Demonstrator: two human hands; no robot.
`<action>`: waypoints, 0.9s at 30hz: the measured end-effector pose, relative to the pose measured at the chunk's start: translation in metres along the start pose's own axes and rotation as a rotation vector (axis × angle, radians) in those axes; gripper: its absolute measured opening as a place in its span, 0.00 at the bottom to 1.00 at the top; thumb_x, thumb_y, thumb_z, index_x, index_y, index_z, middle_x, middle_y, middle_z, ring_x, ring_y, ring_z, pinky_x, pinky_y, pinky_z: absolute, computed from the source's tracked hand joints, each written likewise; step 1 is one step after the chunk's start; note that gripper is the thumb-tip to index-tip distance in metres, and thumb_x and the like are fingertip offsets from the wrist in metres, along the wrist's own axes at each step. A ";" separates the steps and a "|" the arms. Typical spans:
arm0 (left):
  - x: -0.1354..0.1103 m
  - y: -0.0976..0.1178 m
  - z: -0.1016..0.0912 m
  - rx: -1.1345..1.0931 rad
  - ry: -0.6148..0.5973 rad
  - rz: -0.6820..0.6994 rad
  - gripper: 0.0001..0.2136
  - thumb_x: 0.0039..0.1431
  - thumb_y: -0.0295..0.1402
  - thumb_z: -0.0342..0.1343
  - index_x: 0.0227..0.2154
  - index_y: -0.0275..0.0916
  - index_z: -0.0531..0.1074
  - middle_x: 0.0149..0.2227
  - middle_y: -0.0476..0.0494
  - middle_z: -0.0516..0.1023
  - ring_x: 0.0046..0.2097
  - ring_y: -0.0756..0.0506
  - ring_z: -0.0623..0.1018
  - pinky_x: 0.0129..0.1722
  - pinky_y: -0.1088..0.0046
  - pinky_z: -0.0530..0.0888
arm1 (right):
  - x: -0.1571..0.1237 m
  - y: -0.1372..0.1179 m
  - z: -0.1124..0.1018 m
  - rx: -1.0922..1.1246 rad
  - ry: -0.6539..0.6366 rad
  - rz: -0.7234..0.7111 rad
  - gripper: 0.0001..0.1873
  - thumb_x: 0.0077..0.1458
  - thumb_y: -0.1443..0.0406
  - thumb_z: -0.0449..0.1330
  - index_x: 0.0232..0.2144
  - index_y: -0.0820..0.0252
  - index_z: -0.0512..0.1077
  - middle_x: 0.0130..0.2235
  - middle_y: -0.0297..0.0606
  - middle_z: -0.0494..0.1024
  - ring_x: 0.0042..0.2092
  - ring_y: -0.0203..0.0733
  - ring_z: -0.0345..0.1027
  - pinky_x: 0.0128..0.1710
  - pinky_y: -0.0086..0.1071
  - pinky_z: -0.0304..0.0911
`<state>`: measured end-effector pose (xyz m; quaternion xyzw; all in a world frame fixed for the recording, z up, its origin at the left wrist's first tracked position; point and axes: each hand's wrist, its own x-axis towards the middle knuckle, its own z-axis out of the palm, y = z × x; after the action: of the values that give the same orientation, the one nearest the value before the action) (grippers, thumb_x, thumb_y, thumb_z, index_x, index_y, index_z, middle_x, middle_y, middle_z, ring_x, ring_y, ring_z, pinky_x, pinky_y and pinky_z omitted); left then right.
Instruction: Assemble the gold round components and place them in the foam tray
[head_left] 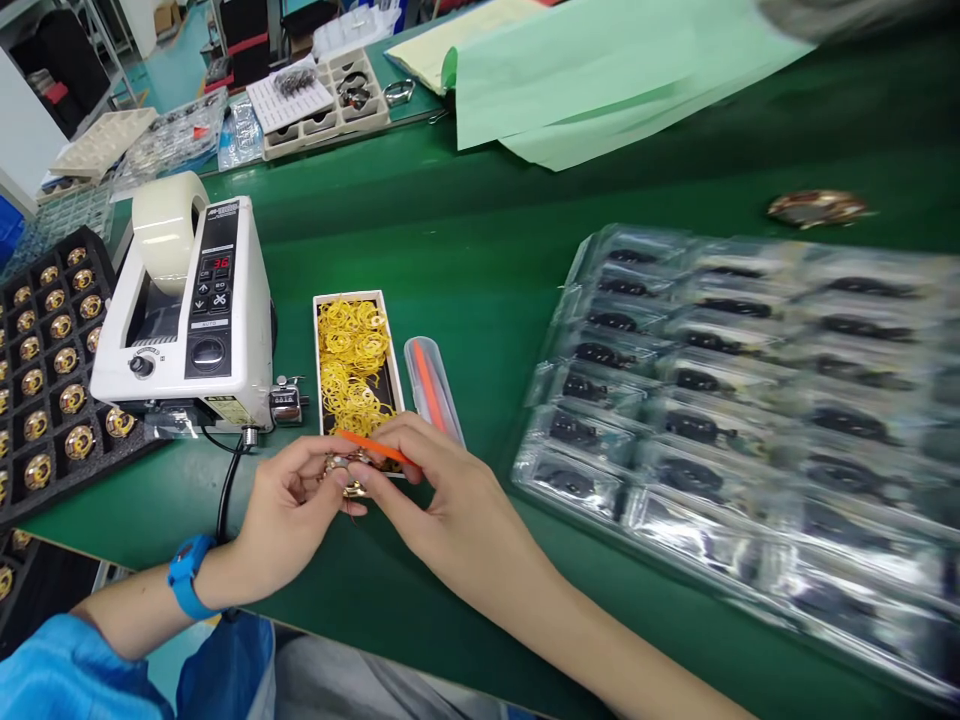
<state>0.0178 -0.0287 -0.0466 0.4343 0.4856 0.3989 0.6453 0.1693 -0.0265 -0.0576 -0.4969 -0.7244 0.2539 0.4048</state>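
Note:
My left hand (289,520), with a blue band on its wrist, is closed around a small round gold piece (354,489) that looks like a watch case. My right hand (431,480) pinches a thin orange stick (375,447), and its thumb touches the gold piece. Fingers hide much of that piece. Just beyond the hands is a white box (317,350) of yellow plastic rings (352,340). To its right lies a clear case (444,385) with an orange strip inside.
On the left stands a white tape dispenser (255,290) beside a black foam tray (97,250) of round gold pieces. Stacked clear trays (630,510) with dark parts fill the right. A gold piece (817,208) lies behind them. Green sheets (585,80) cover the back.

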 end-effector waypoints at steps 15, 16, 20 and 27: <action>0.007 0.018 -0.007 0.206 0.045 0.009 0.09 0.47 0.34 0.64 0.25 0.37 0.70 0.23 0.50 0.74 0.23 0.52 0.70 0.23 0.77 0.68 | -0.017 -0.014 -0.005 -0.474 0.335 -0.645 0.13 0.59 0.74 0.56 0.29 0.53 0.75 0.25 0.31 0.79 0.20 0.32 0.62 0.20 0.29 0.56; 0.007 0.017 -0.007 0.129 0.031 -0.050 0.12 0.45 0.35 0.66 0.25 0.37 0.68 0.22 0.51 0.74 0.21 0.53 0.70 0.21 0.78 0.67 | -0.015 -0.013 -0.003 -0.517 0.361 -0.612 0.13 0.59 0.73 0.57 0.29 0.52 0.76 0.26 0.31 0.79 0.20 0.33 0.62 0.20 0.29 0.56; 0.006 0.017 -0.004 -0.032 -0.022 -0.150 0.19 0.42 0.42 0.69 0.27 0.37 0.66 0.20 0.54 0.74 0.21 0.53 0.74 0.24 0.78 0.72 | -0.007 -0.007 0.002 -0.609 0.428 -0.479 0.12 0.58 0.73 0.58 0.32 0.51 0.76 0.31 0.34 0.81 0.24 0.35 0.64 0.22 0.29 0.58; -0.002 0.011 0.002 -0.061 -0.027 -0.114 0.16 0.46 0.40 0.67 0.33 0.37 0.70 0.22 0.53 0.75 0.26 0.51 0.77 0.31 0.75 0.77 | -0.003 0.000 0.000 -0.508 0.367 -0.487 0.08 0.58 0.74 0.58 0.34 0.56 0.71 0.34 0.39 0.81 0.27 0.37 0.66 0.23 0.31 0.58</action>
<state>0.0186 -0.0277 -0.0354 0.3913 0.4884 0.3701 0.6866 0.1697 -0.0295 -0.0589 -0.4318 -0.7766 -0.1297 0.4400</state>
